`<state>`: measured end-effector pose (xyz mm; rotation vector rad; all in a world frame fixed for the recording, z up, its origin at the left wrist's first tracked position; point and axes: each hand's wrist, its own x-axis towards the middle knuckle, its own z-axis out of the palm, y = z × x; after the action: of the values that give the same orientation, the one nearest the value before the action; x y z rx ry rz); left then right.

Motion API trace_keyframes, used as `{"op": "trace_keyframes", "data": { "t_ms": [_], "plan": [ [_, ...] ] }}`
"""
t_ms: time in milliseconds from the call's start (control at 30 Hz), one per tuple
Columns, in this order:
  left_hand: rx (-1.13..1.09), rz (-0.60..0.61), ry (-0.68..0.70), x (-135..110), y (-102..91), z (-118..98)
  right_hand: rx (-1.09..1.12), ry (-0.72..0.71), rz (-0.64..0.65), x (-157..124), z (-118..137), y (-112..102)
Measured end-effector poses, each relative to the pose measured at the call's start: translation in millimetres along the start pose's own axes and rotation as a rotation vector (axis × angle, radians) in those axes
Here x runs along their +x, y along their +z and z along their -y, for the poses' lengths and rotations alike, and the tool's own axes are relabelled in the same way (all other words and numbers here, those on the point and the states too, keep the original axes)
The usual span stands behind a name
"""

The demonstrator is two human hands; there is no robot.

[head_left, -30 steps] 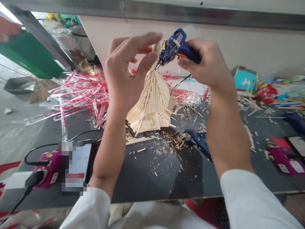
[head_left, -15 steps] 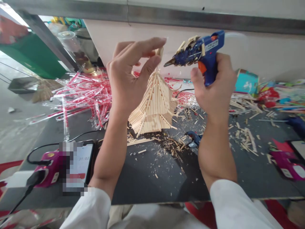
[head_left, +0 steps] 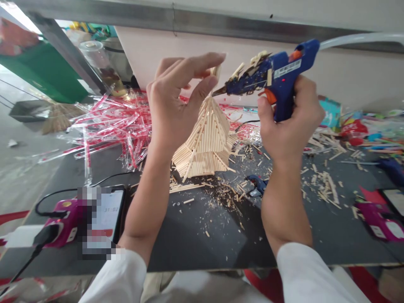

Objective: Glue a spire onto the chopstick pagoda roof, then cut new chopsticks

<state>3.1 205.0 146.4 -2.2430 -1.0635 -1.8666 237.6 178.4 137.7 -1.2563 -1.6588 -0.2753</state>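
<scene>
My left hand [head_left: 176, 94] is raised at the peak of a small stick-built tower [head_left: 206, 139], pinching a short pale wooden piece [head_left: 216, 71] between thumb and fingers. The piece is partly hidden by the fingers. My right hand [head_left: 288, 120] grips a blue hot glue gun [head_left: 280, 75] by its handle, thumb beside the orange trigger. Bits of wood and dried glue cling to the gun's barrel. Its metal nozzle points left, close to the tower's tip just beneath my left thumb; whether it touches cannot be told. The tower stands upright on the dark table, its layered roof flaring outward.
Red-and-clear plastic wrappers [head_left: 110, 126] are heaped at the left. Blue pliers [head_left: 257, 185] lie among wood scraps before the tower. A phone [head_left: 109, 210] and a purple power strip [head_left: 65, 223] sit front left; another purple strip [head_left: 380, 219] is at right. A metal bar [head_left: 202, 23] crosses above.
My right hand has brought the glue gun left and slightly down, so its nozzle is now close to the tower's tip. My left hand has shifted slightly right, still pinching the wooden piece.
</scene>
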Motion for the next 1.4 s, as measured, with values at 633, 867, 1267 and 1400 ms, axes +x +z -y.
{"op": "trace_keyframes", "data": {
  "t_ms": [633, 867, 1267, 1400],
  "plan": [
    [0.075, -0.067, 0.078, 0.3, 4.8, 1.9, -0.151, -0.074, -0.174, -19.4, 1.8, -9.2],
    [0.025, -0.098, 0.125, 1.6, 3.8, 1.7, -0.183, -0.057, -0.119, -21.4, 11.7, -15.6],
    [-0.129, -0.115, 0.139, 2.5, 2.5, -3.2, -0.147, -0.035, -0.116, -24.1, 11.0, -17.0],
    [-0.044, -0.090, 0.100, 1.6, 1.5, -1.3, -0.151, -0.079, -0.130, -23.3, 12.6, -14.5]
  ]
}}
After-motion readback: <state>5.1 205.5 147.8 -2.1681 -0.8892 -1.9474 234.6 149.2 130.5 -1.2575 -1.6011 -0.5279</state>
